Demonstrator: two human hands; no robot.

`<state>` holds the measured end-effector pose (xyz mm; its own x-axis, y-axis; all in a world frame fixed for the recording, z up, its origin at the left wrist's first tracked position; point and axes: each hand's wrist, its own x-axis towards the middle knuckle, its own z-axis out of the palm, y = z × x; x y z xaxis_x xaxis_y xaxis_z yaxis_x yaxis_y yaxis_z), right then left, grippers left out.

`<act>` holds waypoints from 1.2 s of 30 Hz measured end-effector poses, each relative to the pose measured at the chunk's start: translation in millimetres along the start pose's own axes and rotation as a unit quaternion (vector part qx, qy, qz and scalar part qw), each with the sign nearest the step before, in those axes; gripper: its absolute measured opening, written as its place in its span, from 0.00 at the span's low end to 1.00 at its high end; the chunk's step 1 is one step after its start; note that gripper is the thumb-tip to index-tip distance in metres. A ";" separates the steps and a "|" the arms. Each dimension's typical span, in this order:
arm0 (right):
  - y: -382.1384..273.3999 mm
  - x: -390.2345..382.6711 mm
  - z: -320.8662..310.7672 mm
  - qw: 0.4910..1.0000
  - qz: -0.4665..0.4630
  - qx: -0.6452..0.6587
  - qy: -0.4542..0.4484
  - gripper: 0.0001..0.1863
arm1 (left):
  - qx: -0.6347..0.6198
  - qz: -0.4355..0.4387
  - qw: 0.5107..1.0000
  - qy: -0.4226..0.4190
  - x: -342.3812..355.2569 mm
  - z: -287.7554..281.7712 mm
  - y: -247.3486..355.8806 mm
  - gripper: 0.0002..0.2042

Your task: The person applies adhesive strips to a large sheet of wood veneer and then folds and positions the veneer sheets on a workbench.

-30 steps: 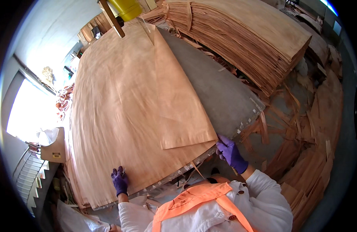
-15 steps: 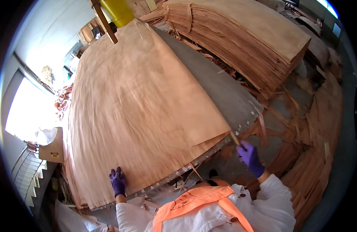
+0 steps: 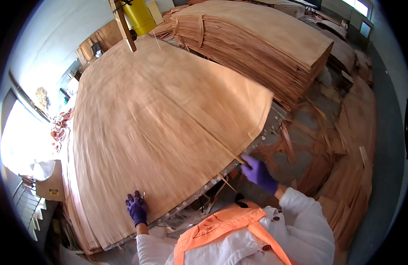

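Note:
A large thin sheet of wood veneer (image 3: 137,119) spreads over the worktable in front of me. My left hand (image 3: 136,209), in a purple glove, rests on its near left part with fingers spread. A small shiny item shows beside that hand's thumb and index finger, too small to name. My right hand (image 3: 259,173), gloved alike, is closed round the near end of a long thin wooden stick (image 3: 208,133) at the table's front edge. The stick runs diagonally over the veneer toward its far side. Right of the stick, the veneer reaches to the table's right corner, slightly lifted there.
A tall stack of veneer sheets (image 3: 252,48) stands behind to the right. Torn veneer strips (image 3: 288,141) litter the floor at right. A yellow bucket (image 3: 140,17) hangs by a wooden post (image 3: 123,26) at the far end. A cardboard box (image 3: 50,181) is at left.
My right hand has moved left and slightly up with the stick. The veneer's right part, folded back before, now lies spread over the grey surface. My left hand stays on the sheet.

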<state>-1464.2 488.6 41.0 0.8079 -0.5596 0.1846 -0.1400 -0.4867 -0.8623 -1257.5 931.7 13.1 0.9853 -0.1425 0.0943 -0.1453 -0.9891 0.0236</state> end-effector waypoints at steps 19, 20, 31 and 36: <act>14.1 -21.4 20.1 0.997 -0.066 -0.030 0.015 0.17 | -0.137 0.086 0.985 -0.059 24.2 7.8 -48.8 0.19; 30.9 -35.9 4.7 0.998 -0.045 -0.038 0.038 0.20 | 0.095 0.113 0.985 -0.094 33.5 -6.4 -27.1 0.18; 13.3 -57.6 -107.7 0.990 -0.124 0.047 0.038 0.20 | -0.467 0.395 0.685 -0.395 -48.5 -100.3 374.0 0.25; 43.7 -78.9 -145.1 0.958 -0.026 0.260 0.119 0.18 | -0.428 0.509 0.636 -0.393 -142.1 -82.6 510.7 0.24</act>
<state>-1617.2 414.2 57.1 0.6448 -0.7105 0.2819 0.2498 -0.1527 -0.9562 -1479.1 449.9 94.0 0.0345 -0.9991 -0.0244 -0.4084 -0.0363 0.9121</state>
